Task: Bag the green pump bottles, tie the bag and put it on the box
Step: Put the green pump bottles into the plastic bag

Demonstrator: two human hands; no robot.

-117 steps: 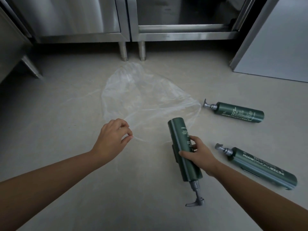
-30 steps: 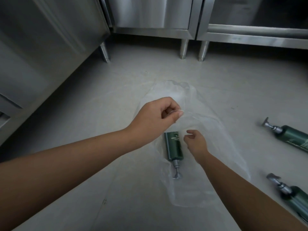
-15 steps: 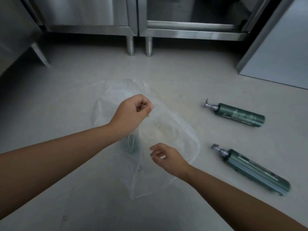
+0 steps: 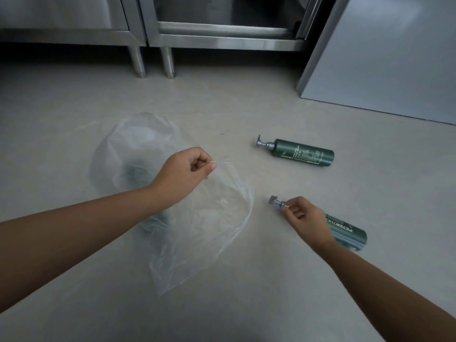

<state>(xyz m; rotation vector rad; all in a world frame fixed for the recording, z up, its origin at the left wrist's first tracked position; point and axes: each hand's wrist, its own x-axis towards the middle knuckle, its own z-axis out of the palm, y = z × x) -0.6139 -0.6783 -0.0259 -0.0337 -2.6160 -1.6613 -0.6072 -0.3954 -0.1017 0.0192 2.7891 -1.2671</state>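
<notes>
Grey, smooth floor [image 4: 246,304] is lying bare across the whole near part of the scene, with open room there and to the right. The clear plastic bag [image 4: 197,238] is spreading over it left of centre, and a green shape, blurred by the film, is showing inside its left part. The right hand [image 4: 304,218] is pinching the silver pump neck of the near bottle [image 4: 345,233] between thumb and fingertips; this bottle is lying on its side just right of the bag, its white lettering reading "PETERTHO" before the wrist is cutting it off. The left hand [image 4: 183,172] is curling shut above the bag, nipping the thin rim of the bag's mouth and lifting it. Farther right, well apart from the bag, the far bottle [image 4: 303,155] is lying flat with its pump pointing left; its label is too small to read surely. At the far edge steel cabinets [image 4: 222,38] are standing on short legs, and a pale panel [image 4: 394,58] is closing off the far right.
</notes>
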